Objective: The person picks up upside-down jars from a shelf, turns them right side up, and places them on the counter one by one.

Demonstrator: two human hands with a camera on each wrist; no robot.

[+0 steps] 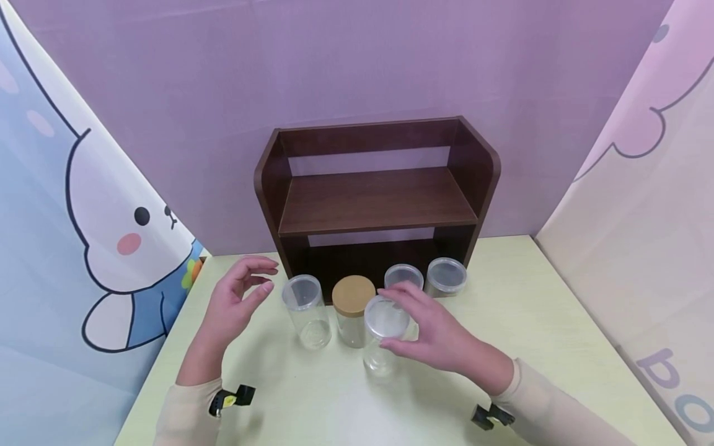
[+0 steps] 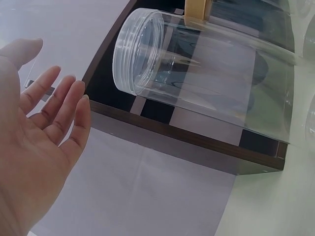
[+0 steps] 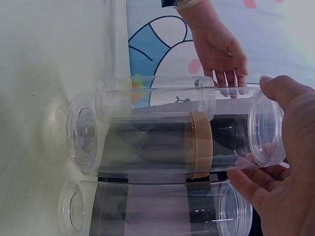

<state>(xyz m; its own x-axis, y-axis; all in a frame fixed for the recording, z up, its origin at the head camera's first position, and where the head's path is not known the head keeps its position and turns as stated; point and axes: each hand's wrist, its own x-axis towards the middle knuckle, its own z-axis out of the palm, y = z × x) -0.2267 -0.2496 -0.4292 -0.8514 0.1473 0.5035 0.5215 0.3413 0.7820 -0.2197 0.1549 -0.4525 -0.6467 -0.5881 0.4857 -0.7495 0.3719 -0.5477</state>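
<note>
My right hand (image 1: 429,328) is at a clear plastic jar (image 1: 381,362) with a clear lid, its thumb and fingers round the top. The right wrist view shows the thumb on one side of that jar's lid (image 3: 268,130) and fingers at the other. The jar stands in front of a jar with a tan lid (image 1: 354,296). My left hand (image 1: 231,303), fingers loosely bent, hovers left of another clear jar (image 1: 308,316), holding nothing. In the left wrist view its palm (image 2: 34,157) shows, apart from that jar.
A dark brown two-tier shelf (image 1: 379,198) stands at the back, against a purple backdrop (image 1: 357,62). Two more clear-lidded jars, one partly behind my right hand (image 1: 404,273) and one farther right (image 1: 446,275), stand by its lower tier. Printed cloths flank the pale table (image 1: 558,347).
</note>
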